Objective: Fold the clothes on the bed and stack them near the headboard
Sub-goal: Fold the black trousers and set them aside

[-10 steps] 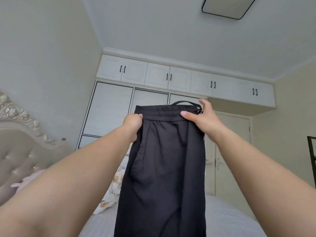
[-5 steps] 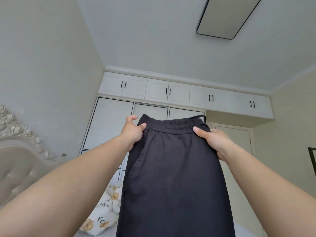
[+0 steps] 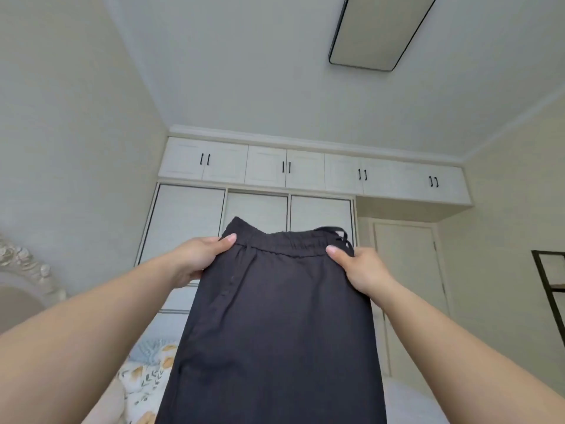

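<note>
We see plain black trousers (image 3: 275,332), with a black drawstring (image 3: 337,232) at the waistband. Behind them, the wardrobe (image 3: 305,179) is white, with short black handles (image 3: 204,159) on its upper doors and thin dark lines framing its lower panels. The ceiling lamp (image 3: 379,29) is pale with a black rim. The headboard (image 3: 27,270) has cream carved trim. A pillow (image 3: 146,374) shows white cloth printed with yellow flowers, grey-green leaves and a pale blue patch. The shelf frame (image 3: 550,283) is black.

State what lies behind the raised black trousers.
Beside the black trousers show white wardrobe doors and a floral pillow; what lies directly behind the cloth is covered.
</note>
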